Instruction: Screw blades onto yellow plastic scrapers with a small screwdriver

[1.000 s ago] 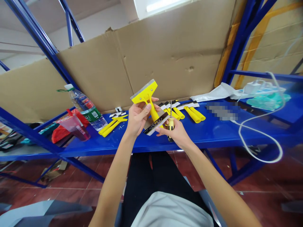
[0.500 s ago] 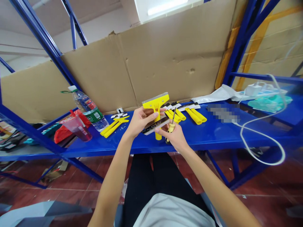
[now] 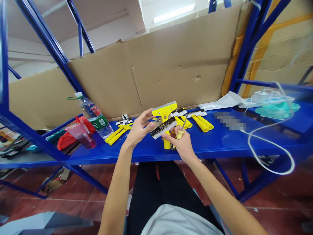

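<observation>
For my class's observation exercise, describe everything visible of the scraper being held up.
The yellow scraper looks plastic, its broad head bearing screws and a grey, metallic top strip. The round handle points down over the blue table. A printed card crosses its middle; the right hand holds both. Whether the left hand touches is unclear.

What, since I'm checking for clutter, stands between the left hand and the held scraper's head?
Nothing visible stands between the left hand and the head of the held scraper; the dark strip crosses in front of its handle.
</observation>
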Demonstrator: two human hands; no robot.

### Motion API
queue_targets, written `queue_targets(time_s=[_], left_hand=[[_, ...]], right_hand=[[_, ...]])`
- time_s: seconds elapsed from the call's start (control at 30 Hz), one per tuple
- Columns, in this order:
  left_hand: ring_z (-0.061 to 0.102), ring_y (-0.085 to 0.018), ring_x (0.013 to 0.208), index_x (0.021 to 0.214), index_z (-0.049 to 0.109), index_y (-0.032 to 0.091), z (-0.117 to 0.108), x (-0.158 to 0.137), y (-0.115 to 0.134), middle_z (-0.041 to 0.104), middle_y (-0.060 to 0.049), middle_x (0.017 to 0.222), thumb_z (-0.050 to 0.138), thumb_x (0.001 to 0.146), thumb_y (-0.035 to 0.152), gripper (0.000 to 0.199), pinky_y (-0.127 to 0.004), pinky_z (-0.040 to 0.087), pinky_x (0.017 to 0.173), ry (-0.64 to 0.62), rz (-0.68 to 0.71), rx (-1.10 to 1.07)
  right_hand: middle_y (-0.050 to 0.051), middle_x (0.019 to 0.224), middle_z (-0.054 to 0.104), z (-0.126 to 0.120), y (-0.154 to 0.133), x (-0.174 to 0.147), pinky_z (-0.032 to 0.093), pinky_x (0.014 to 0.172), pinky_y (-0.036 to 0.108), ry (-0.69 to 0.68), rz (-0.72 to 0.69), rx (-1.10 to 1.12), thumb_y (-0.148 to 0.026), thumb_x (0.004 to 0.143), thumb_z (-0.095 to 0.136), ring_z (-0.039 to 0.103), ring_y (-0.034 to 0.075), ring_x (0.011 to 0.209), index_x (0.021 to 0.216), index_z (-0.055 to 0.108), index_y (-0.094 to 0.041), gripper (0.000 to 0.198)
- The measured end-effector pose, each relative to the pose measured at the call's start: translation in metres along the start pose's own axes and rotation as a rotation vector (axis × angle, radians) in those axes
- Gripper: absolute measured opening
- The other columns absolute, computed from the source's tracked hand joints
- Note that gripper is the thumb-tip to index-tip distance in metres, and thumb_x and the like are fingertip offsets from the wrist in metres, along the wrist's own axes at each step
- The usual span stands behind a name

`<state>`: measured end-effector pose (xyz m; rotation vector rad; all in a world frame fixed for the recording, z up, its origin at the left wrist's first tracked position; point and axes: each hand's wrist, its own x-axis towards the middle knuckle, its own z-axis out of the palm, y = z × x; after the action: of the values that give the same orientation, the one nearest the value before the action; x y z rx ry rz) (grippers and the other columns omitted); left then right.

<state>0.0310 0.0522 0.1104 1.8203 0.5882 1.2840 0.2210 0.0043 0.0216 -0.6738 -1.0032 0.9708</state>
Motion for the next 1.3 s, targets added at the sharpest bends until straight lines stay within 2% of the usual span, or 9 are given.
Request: queue_targets(time_s=[0.1, 0.2, 0.37, 0.53, 0.73, 0.93, 1.07, 1.17, 1.3], left_hand=[[0.071, -0.036, 0.134, 0.149, 0.067, 0.024, -0.001, -0.017, -0.006, 0.074, -0.020, 0.144, 0.104, 0.069, 0.048, 0.091, -0.046, 0.057, 0.109, -0.011, -0.105, -0.071], [0.077, -0.033, 0.122, 0.147, 0.065, 0.025, 0.017, -0.035, -0.014, 0.079, -0.016, 0.134, 0.104, 0.069, 0.038, 0.088, -0.045, 0.060, 0.104, 0.087, -0.187, -0.159], [0.078, -0.026, 0.114, 0.137, 0.069, 0.026, 0.049, -0.049, -0.027, 0.080, -0.009, 0.127, 0.103, 0.072, 0.030, 0.073, -0.038, 0.060, 0.103, 0.304, -0.115, -0.193], [0.075, -0.022, 0.119, 0.130, 0.071, 0.025, 0.055, -0.041, -0.023, 0.079, -0.006, 0.128, 0.099, 0.079, 0.030, 0.058, -0.035, 0.056, 0.109, 0.409, 0.018, -0.231], [0.075, -0.022, 0.117, 0.126, 0.073, 0.024, 0.053, -0.030, -0.010, 0.079, -0.006, 0.123, 0.099, 0.079, 0.036, 0.055, -0.038, 0.056, 0.110, 0.427, 0.060, -0.346], [0.077, -0.025, 0.101, 0.103, 0.073, 0.023, 0.045, -0.021, -0.022, 0.079, -0.006, 0.103, 0.092, 0.080, 0.064, 0.051, -0.040, 0.064, 0.090, 0.276, -0.225, -0.639], [0.074, -0.029, 0.118, 0.113, 0.076, 0.024, 0.053, -0.014, -0.043, 0.080, -0.010, 0.118, 0.088, 0.082, 0.064, 0.053, -0.041, 0.063, 0.096, 0.263, -0.299, -0.720], [0.073, -0.030, 0.122, 0.115, 0.076, 0.020, 0.061, -0.015, -0.051, 0.079, -0.012, 0.128, 0.088, 0.081, 0.061, 0.054, -0.038, 0.063, 0.095, 0.349, -0.361, -0.692], [0.070, -0.033, 0.132, 0.120, 0.076, 0.025, 0.066, -0.029, -0.039, 0.076, -0.012, 0.140, 0.065, 0.092, 0.084, 0.067, -0.042, 0.063, 0.098, 0.377, -0.250, -0.687]], right_hand=[[0.000, 0.097, 0.068, 0.000, -0.001, 0.000, 0.065, 0.079, 0.040, -0.009, -0.004, 0.005, -0.053, 0.059, 0.106, 0.072, 0.022, 0.084, 0.082, 0.041, -0.027, 0.073], [0.001, 0.094, 0.068, 0.001, -0.001, 0.000, 0.064, 0.079, 0.039, -0.001, -0.051, -0.061, -0.053, 0.062, 0.103, 0.069, 0.022, 0.084, 0.080, 0.041, -0.027, 0.070], [0.002, 0.093, 0.071, 0.002, -0.001, 0.001, 0.062, 0.082, 0.039, -0.049, -0.089, -0.158, -0.058, 0.067, 0.099, 0.068, 0.023, 0.088, 0.076, 0.040, -0.027, 0.067], [0.003, 0.102, 0.079, 0.000, -0.003, 0.003, 0.064, 0.090, 0.045, -0.169, 0.004, -0.055, -0.051, 0.060, 0.105, 0.076, 0.027, 0.095, 0.078, 0.038, -0.027, 0.074], [0.002, 0.099, 0.079, -0.002, -0.004, 0.000, 0.064, 0.094, 0.045, -0.327, 0.036, -0.045, -0.044, 0.068, 0.103, 0.080, 0.030, 0.104, 0.080, 0.041, -0.027, 0.065], [0.007, 0.127, 0.073, 0.004, -0.023, -0.016, 0.068, 0.067, 0.045, -0.509, 0.208, 0.200, -0.049, 0.080, 0.094, 0.081, 0.028, 0.089, 0.087, 0.038, -0.027, 0.061], [0.009, 0.146, 0.070, 0.007, -0.031, -0.019, 0.067, 0.082, 0.048, -0.360, 0.005, -0.034, -0.048, 0.081, 0.094, 0.076, 0.029, 0.101, 0.083, 0.041, -0.026, 0.057], [0.010, 0.136, 0.076, 0.003, -0.024, -0.012, 0.061, 0.095, 0.048, -0.183, -0.163, -0.275, -0.046, 0.079, 0.095, 0.072, 0.033, 0.110, 0.081, 0.050, -0.027, 0.049], [0.009, 0.123, 0.080, -0.006, -0.008, -0.001, 0.058, 0.090, 0.046, -0.109, -0.229, -0.390, -0.043, 0.082, 0.093, 0.072, 0.032, 0.103, 0.092, 0.063, -0.028, 0.035]])
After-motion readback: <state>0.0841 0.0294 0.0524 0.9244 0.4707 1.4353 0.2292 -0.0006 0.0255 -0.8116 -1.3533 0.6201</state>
